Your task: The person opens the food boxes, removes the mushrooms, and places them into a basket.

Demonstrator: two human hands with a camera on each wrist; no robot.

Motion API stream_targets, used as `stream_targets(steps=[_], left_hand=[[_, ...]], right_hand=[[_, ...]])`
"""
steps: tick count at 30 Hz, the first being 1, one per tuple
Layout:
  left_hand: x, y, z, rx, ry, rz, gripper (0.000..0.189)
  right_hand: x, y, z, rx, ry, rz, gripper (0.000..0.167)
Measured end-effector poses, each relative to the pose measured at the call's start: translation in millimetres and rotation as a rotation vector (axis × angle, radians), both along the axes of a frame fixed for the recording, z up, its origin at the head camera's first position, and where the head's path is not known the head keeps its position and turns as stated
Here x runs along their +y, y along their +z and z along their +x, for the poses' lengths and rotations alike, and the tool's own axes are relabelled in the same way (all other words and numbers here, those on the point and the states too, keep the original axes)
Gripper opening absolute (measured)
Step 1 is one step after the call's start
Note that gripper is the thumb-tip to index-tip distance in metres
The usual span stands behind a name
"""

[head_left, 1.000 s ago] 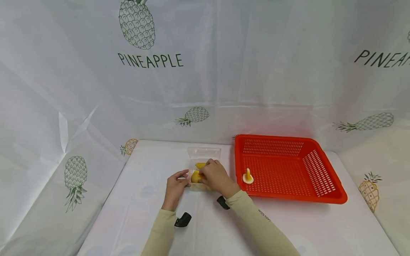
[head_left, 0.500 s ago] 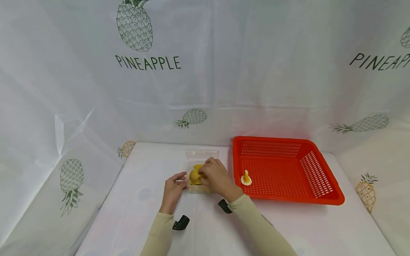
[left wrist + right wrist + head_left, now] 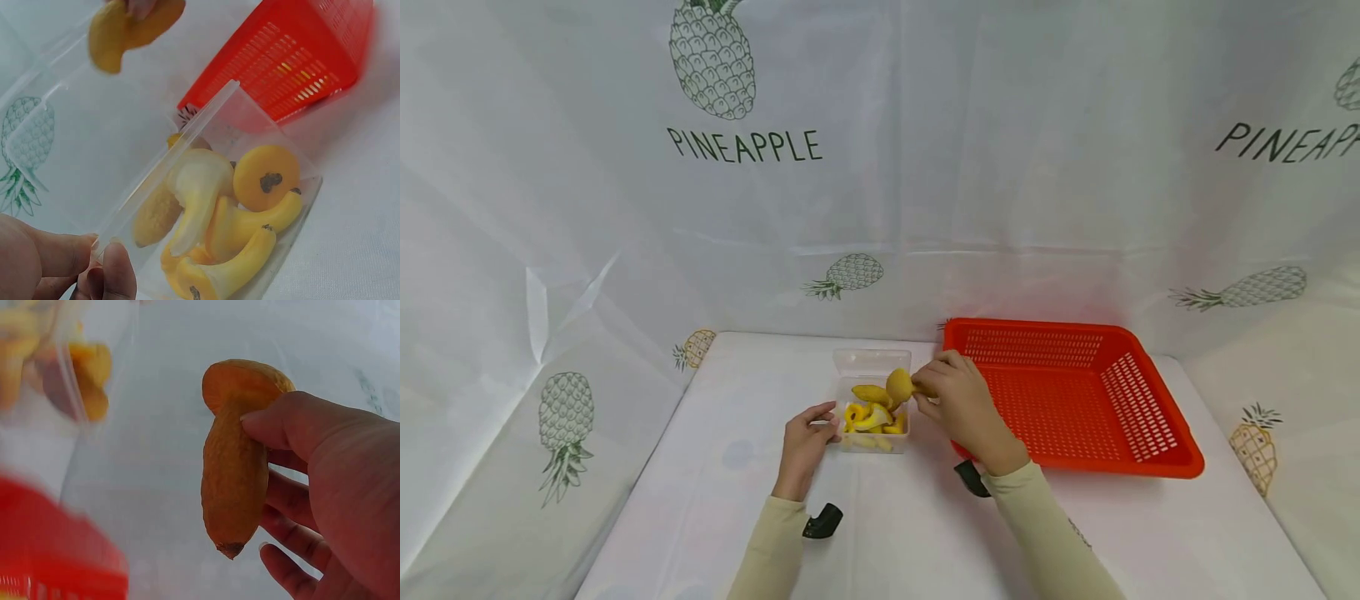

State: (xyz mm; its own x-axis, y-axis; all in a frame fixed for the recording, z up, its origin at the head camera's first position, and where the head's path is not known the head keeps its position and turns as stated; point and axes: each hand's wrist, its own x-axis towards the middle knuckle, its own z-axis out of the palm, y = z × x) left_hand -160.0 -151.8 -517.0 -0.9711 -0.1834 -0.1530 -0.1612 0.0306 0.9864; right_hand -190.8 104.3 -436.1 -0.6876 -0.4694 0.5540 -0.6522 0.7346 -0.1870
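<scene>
Mushroom (image 3: pixel 234 481), orange-brown, is in the person's right hand (image 3: pixel 958 404), held in the air at the right end of the clear box (image 3: pixel 871 443). The thumb presses the stem just below the cap, with fingers behind it; the mushroom is pinched between them. The lower fingers are bent and spaced apart. In the right wrist view the stem points downward, the cap uppermost.

The left hand (image 3: pixel 805 450) is at the left side of the box. Its thumb and forefinger pinch the box's edge, as the left wrist view shows; the other fingers are partly hidden.

The box has its lid (image 3: pixel 871 360) standing open at the far side. Inside lie several yellow mushrooms (image 3: pixel 247 225), one with a round cap and a dark mark, and a brownish oblong piece (image 3: pixel 156 215) near the lid side.

A red basket (image 3: pixel 1052 408) with slotted walls stands beside the box, on the right. Something yellow shows through its slots. The table cover (image 3: pixel 700 500) is white; behind it hangs a white curtain (image 3: pixel 1000 167) printed with pineapples and lettering.
</scene>
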Motion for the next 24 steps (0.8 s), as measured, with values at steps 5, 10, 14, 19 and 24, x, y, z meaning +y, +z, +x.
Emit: stream_targets(steps=[5, 10, 14, 19, 24], left_hand=[[-0.4, -0.5, 0.0, -0.008, 0.006, 0.001, 0.037], [-0.7, -1.0, -0.3, -0.014, 0.009, -0.003, 0.038], [-0.7, -1.8, -0.6, -0.017, 0.009, -0.008, 0.037], [-0.1, -3.6, -1.6, -0.019, 0.012, -0.013, 0.036], [1.2, -5.2, -2.9, -0.025, 0.014, -0.015, 0.035]], right_hand=[[28, 5.3, 1.6, -0.019, -0.079, -0.023, 0.022], [55, 6.4, 1.4, -0.042, -0.129, -0.055, 0.021], [73, 2.6, -0.7, -0.033, -0.161, -0.062, 0.021], [89, -3.0, -3.4, -0.024, -0.187, -0.056, 0.022], [100, -7.0, -5.6, -0.04, -0.207, -0.035, 0.023]])
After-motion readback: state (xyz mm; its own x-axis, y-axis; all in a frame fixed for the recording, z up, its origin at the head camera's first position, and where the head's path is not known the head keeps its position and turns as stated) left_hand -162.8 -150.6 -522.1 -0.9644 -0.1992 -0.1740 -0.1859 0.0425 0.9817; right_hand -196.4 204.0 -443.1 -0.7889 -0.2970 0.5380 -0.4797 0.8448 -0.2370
